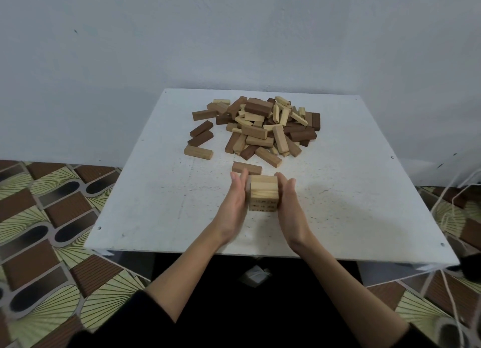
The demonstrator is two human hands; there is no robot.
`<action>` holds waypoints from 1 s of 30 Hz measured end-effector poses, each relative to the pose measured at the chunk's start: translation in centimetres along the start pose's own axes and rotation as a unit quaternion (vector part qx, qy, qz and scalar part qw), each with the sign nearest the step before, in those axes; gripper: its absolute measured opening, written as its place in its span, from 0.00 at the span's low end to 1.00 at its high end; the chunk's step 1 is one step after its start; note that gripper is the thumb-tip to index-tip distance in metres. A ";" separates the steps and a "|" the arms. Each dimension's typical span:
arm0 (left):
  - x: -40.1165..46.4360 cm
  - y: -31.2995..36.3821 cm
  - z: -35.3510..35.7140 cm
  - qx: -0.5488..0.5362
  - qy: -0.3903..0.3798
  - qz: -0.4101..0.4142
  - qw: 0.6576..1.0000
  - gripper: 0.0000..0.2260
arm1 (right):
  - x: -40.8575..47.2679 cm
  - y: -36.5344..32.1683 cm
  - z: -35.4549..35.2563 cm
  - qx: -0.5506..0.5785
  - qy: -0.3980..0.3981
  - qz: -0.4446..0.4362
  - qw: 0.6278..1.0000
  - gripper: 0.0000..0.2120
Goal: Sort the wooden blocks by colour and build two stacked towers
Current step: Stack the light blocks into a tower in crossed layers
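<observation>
On the square white desk [145, 191] a short tower of pale wooden blocks [263, 192] stands near the front edge, a few layers high, its top layer showing light grain and its front face showing small dark marks on the block ends. The left hand [234, 202] lies flat against the tower's left side, fingers [240, 177] straight and pointing away from the person, palm turned inward. The right hand [287, 202] mirrors it on the tower's right side, fingers straight and pressed to the wood. Neither hand curls round anything; both press the stack from opposite sides with open palms.

Just beyond the left fingertips a single reddish-brown wooden block [246, 167] lies flat on the desk, close to the tower, though contact cannot be told. Farther back, toward the wall, sits a loose heap of mixed pale and dark brown wooden blocks [263, 126], jumbled at all angles. A few strays lie to the heap's left: two dark brown blocks [201, 133] side by side and one tan block [198, 152] nearer the person.

Both forearms are bare, with black sleeves [125, 319] at the elbows. A plain grey wall [234, 35] rises behind the desk. The floor [39, 217] carries a brown, green and black patterned covering, and thin white cords [450, 207] hang at the right edge.
</observation>
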State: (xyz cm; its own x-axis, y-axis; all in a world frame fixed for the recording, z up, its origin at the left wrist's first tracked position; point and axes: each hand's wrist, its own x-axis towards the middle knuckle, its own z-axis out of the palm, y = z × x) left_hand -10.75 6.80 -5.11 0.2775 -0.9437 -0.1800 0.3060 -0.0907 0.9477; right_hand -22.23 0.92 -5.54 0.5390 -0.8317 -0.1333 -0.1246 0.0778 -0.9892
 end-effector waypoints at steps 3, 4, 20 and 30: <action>-0.6 -0.1 0.1 0.027 -0.024 -0.033 0.999 0.46 | 0.1 0.0 0.2 -0.018 -0.019 0.006 1.000 0.40; -0.8 0.0 0.5 0.014 -0.023 -0.041 0.999 0.45 | 0.2 0.0 0.2 -0.025 -0.016 0.003 1.000 0.36; -0.5 -0.6 1.0 -0.045 -0.033 -0.041 0.998 0.42 | -0.1 -0.4 0.6 0.030 -0.031 0.027 0.999 0.41; -0.6 -0.6 1.1 -0.040 -0.028 -0.040 0.998 0.47 | -0.6 -0.9 0.5 0.061 -0.046 0.016 0.997 0.28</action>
State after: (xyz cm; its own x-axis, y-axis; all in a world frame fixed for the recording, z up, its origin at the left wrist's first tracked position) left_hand -12.08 7.08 -5.26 0.1995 -0.9509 -0.2366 0.3975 -0.1422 0.9065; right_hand -22.03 1.61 -4.61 0.6109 -0.7743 -0.1653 -0.0435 0.1757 -0.9835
